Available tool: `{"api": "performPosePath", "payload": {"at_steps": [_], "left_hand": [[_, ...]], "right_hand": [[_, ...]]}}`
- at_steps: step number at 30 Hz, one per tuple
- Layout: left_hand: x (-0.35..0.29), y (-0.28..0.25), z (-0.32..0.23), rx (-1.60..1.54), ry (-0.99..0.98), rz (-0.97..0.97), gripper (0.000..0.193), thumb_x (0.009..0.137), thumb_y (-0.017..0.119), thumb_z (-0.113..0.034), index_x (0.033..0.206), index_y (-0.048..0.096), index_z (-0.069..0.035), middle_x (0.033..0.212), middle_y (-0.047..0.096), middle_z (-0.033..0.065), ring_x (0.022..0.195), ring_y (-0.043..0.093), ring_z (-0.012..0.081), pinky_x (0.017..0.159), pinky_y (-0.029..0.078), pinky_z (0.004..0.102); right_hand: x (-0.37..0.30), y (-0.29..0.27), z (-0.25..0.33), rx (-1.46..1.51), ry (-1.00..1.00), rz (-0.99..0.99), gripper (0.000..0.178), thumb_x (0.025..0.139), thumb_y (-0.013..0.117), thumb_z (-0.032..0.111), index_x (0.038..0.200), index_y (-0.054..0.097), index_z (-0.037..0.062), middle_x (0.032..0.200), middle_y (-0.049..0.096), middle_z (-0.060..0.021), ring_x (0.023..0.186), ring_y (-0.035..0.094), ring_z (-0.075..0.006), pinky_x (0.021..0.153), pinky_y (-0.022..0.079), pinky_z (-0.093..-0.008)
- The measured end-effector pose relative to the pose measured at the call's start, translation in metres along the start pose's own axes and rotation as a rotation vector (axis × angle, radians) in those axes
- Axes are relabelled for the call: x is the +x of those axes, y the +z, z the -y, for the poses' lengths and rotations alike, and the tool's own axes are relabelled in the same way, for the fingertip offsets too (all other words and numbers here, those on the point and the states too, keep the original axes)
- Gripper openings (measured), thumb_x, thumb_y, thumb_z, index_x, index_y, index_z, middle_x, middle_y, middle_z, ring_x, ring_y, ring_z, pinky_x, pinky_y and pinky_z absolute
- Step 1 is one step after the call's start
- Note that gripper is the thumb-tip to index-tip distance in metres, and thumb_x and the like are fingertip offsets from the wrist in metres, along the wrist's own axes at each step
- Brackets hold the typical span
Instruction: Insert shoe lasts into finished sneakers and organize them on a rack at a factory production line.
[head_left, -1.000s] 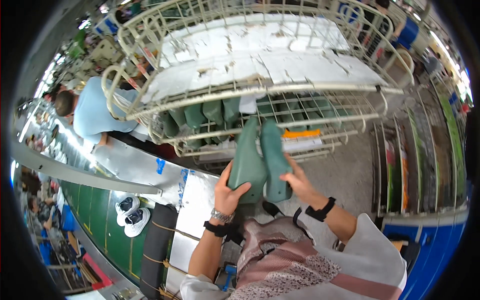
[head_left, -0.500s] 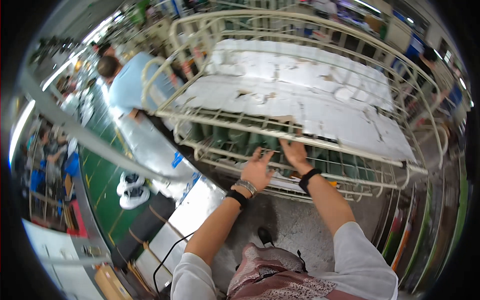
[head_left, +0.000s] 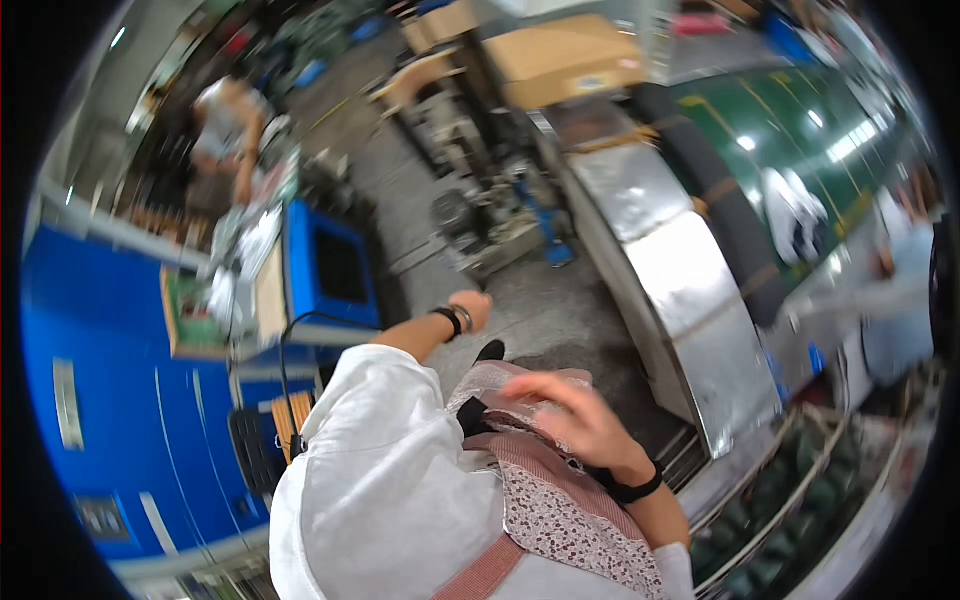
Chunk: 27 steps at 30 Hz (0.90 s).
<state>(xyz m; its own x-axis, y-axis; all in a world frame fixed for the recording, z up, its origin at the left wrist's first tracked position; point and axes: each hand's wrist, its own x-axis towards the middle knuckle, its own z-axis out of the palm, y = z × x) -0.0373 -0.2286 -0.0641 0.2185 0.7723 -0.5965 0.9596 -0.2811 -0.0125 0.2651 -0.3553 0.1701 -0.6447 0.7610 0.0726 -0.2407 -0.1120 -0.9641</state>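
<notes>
Head view was smeared by motion: the left hand [head_left: 473, 305] hung loosely curled and empty over the concrete floor [head_left: 560, 310], the right hand [head_left: 565, 415], blurred, spread open and empty against the patterned apron [head_left: 560, 510], the wire rack [head_left: 800, 500] cut off at the lower right.

A workshop seen from above through a curved, wide lens. The grey concrete floor [head_left: 560, 300] runs through the middle, scuffed and cluttered with dark machine parts. On the left stands a large bright blue metal cabinet [head_left: 130, 400] with a blue box-shaped unit [head_left: 330, 270] beside it. On the right, a long shiny steel-sided table [head_left: 680, 270] with a glossy green top [head_left: 800, 130] reflects overhead lights. Brown cardboard boxes [head_left: 560, 55] sit at the top. A cream wire rack [head_left: 800, 500] of dark green pieces fills the lower right corner.
</notes>
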Motion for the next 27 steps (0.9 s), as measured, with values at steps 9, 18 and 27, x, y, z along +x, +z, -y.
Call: {"api": "performPosePath", "payload": {"at_steps": [9,18,27], "left_hand": [[-0.127,0.044,0.343,-0.209,-0.639,-0.183,0.039,0.084,0.073,-0.031,0.112,0.065,-0.005,0.112,0.069,0.0195,0.109,0.067,0.0362,0.092,0.056,0.0463],[-0.176,0.039,0.675,-0.483,-1.441,-0.818,0.059,0.082,0.073,-0.041,0.121,0.054,-0.001,0.122,0.061,0.0233,0.113,0.062,0.0409,0.096,0.052,0.0497],[-0.17,0.016,0.762,-0.652,-1.587,-0.623,0.054,0.082,0.071,-0.054,0.109,0.073,-0.008,0.113,0.073,0.0192,0.106,0.07,0.0367,0.09,0.056,0.0474]], "right_hand": [[0.265,0.17,-0.017,-0.137,0.027,0.825,0.039,0.089,0.069,0.022,0.119,0.059,-0.0001,0.1,0.066,-0.0161,0.089,0.068,-0.0283,0.081,0.052,-0.0396],[0.452,0.227,-0.133,-0.469,0.118,0.483,0.039,0.086,0.069,0.003,0.125,0.062,0.002,0.106,0.07,-0.0123,0.097,0.07,-0.0211,0.082,0.055,-0.0324],[0.419,0.13,-0.213,-0.565,0.603,0.034,0.031,0.09,0.068,0.004,0.12,0.065,0.0004,0.103,0.072,-0.008,0.093,0.069,-0.0149,0.084,0.055,-0.03]]}}
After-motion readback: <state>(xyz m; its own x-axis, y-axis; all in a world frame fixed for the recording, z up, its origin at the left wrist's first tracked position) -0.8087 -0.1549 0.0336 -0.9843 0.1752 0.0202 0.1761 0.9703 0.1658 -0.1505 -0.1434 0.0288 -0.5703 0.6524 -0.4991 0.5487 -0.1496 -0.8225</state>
